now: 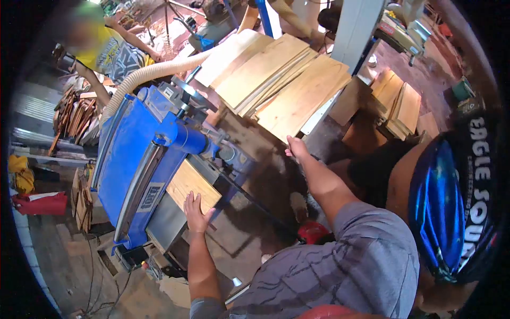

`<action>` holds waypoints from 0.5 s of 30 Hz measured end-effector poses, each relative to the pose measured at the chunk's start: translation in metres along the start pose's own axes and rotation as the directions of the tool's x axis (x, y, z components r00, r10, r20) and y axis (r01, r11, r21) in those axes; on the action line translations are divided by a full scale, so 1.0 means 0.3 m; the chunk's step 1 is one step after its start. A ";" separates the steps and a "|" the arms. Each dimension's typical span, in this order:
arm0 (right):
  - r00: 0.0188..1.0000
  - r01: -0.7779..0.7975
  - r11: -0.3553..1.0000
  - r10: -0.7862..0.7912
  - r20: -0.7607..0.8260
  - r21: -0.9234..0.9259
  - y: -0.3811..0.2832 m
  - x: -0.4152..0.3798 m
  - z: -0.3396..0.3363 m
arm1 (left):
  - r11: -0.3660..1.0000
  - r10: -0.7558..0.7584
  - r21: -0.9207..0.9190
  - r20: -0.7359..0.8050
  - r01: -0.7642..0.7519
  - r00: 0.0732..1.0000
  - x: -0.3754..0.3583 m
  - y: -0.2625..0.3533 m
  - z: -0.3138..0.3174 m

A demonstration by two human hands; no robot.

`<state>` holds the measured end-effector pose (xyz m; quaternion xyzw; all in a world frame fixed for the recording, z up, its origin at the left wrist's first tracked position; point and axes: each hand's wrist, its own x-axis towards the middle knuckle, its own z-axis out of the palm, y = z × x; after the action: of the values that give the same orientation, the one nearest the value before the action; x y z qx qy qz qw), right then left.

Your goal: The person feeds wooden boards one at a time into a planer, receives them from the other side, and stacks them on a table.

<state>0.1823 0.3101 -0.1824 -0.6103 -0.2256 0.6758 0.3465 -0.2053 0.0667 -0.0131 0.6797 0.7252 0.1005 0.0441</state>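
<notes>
My left hand [197, 213] lies with spread fingers at the near edge of a light wooden board [192, 185]. That board rests on the metal feed table [171, 219] of a blue thickness planer [130, 159], its far end under the machine's housing. My right hand [296, 148] reaches out to the near corner of another wooden board [305, 95] and has its fingers closed on that corner. This board lies on top of a pile, beside more flat boards [265, 66].
A ribbed dust hose [154, 69] curves over the planer. A person in a yellow shirt [117, 53] stands behind it. Another person in dark clothes [441, 202] is close on my right. Stacked boards [398, 103] and scrap wood [79, 114] lie on the floor.
</notes>
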 end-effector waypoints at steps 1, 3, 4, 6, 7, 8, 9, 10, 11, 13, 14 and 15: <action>0.996 0.072 0.996 -0.075 0.057 0.059 -0.021 -0.041 -0.030 | 1.000 0.011 -0.002 -0.016 -0.011 1.000 -0.005 0.006 -0.004; 0.983 0.151 0.987 -0.156 0.092 0.061 -0.102 -0.146 -0.080 | 0.991 -0.080 -0.107 -0.052 0.074 0.995 -0.002 0.042 -0.026; 0.970 0.202 0.978 -0.207 0.124 0.058 -0.136 -0.213 -0.111 | 0.991 -0.068 -0.116 -0.064 0.060 0.996 -0.008 0.050 -0.015; 0.959 0.242 0.965 -0.254 0.127 0.103 -0.187 -0.339 -0.168 | 0.855 -0.202 -0.495 -0.045 0.153 0.978 -0.002 0.100 -0.011; 0.937 0.272 0.946 -0.302 0.178 0.174 -0.198 -0.411 -0.197 | 0.830 -0.205 -0.542 -0.079 0.130 0.976 -0.011 0.161 -0.023; 0.909 0.294 0.924 -0.349 0.227 0.245 -0.206 -0.504 -0.216 | 0.798 -0.182 -0.596 -0.100 0.088 0.978 -0.013 0.185 -0.013; 0.908 0.291 0.927 -0.345 0.236 0.235 -0.235 -0.662 -0.210 | 0.739 -0.161 -0.669 -0.058 0.082 0.985 -0.007 0.220 -0.012; 0.906 0.308 0.924 -0.358 0.226 0.227 -0.205 -0.770 -0.216 | 0.673 -0.138 -0.735 -0.017 0.081 0.990 -0.002 0.259 -0.019; 0.883 0.301 0.935 -0.347 0.317 0.185 -0.162 -0.870 -0.220 | 0.618 -0.099 -0.779 0.060 0.109 0.993 0.004 0.324 -0.074; 0.840 0.411 0.911 -0.361 0.405 -0.042 -0.076 -1.047 -0.229 | 0.415 0.054 -0.904 0.139 0.104 0.989 0.030 0.348 -0.035; 0.834 0.496 0.839 -0.389 0.392 -0.222 -0.023 -1.135 -0.229 | 0.391 0.101 -0.918 0.115 0.067 0.988 0.023 0.385 -0.051; 0.845 0.494 0.803 -0.352 0.403 -0.333 0.025 -1.225 -0.229 | 0.279 0.091 -0.928 0.283 0.248 0.955 0.011 0.446 -0.085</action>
<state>0.2539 0.0237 0.0473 -0.4851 -0.5525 0.6041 0.3072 -0.0801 0.0752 0.0395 0.4865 0.5383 0.4147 0.5491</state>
